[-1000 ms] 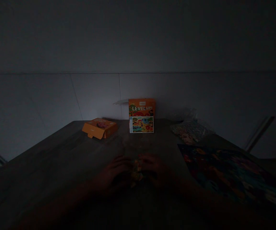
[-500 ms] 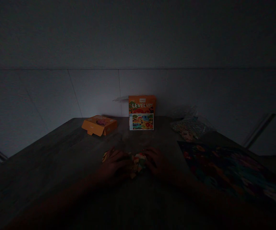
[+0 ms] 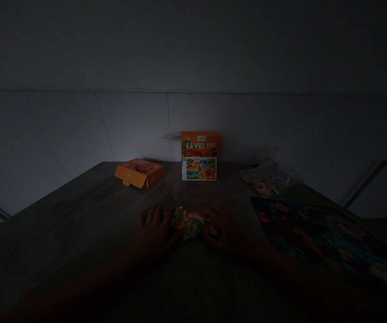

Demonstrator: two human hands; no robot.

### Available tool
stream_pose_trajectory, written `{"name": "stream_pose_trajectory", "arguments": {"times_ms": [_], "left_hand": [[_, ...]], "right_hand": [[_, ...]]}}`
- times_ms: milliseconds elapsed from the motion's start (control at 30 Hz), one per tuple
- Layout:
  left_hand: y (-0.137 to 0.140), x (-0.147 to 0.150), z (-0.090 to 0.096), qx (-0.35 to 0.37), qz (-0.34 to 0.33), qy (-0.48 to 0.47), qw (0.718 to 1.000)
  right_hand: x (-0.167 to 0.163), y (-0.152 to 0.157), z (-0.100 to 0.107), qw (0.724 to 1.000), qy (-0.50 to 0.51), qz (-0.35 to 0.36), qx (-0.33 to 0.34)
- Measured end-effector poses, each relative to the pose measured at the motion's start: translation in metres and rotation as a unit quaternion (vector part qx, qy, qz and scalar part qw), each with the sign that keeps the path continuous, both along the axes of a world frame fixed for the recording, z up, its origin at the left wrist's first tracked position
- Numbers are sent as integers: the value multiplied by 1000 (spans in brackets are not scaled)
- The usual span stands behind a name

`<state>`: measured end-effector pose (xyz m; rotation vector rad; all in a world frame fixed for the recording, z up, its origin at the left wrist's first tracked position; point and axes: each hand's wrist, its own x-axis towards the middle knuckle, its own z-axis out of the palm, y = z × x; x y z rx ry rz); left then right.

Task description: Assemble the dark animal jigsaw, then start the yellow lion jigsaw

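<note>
A loose heap of jigsaw pieces (image 3: 190, 224) lies on the grey table (image 3: 79, 202) between the hands. The left hand (image 3: 155, 228) rests over its left side, fingers spread rather than closed; the right hand (image 3: 219, 228) curls at the other end, too dim to tell whether it grips any. The pieces should be light, stiff and thin, apt to slide, best scooped from the sides or pinched by edges. Beyond, an orange carton (image 3: 139, 172) and an upright "LEVEL UP!" box (image 3: 200, 144) hide their insides; a clear plastic bag (image 3: 269, 177) holds what look like more pieces.
</note>
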<state>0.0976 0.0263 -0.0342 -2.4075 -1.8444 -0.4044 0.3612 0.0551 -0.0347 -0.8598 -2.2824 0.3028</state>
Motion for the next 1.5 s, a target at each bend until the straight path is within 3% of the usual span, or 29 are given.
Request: {"name": "stream_pose_trajectory", "arguments": {"times_ms": [100, 233, 367, 533, 800, 933, 1033, 1133, 1200, 1300, 1367, 1500], "left_hand": [[3, -4, 2, -14, -73, -23, 997], [8, -11, 6, -30, -149, -141, 978], [13, -13, 7, 2, -110, -185, 977], [16, -12, 4, -55, -81, -147, 984], [13, -8, 7, -19, -129, -211, 969], [5, -12, 14, -23, -235, -209, 949], [-2, -15, 21, -40, -346, -187, 918], [-5, -14, 24, -53, -394, -176, 900], [-5, -11, 20, -54, -363, -154, 917], [-2, -7, 11, -35, -231, -108, 966], [0, -7, 5, -26, -178, -84, 980], [5, -9, 2, -12, -197, -60, 979]], "right_hand": [[2, 1, -3, 1000, -22, -3, 7], [0, 3, -4, 998, -60, 0, -9], [-5, 2, -1, 997, -60, -54, -20], [-4, 0, -1, 992, -80, -92, -25], [3, -17, 15, 991, -25, 133, -16], [2, -20, 15, 983, -66, 167, 22], [-1, -14, 8, 991, -52, 115, 40], [-1, -6, 0, 997, -53, 45, 47], [0, -1, -4, 995, -87, 36, 39], [1, 1, -6, 991, -122, 54, 14], [1, 1, -6, 992, -114, 62, 14], [0, -3, -3, 994, -73, 79, 37]]}}
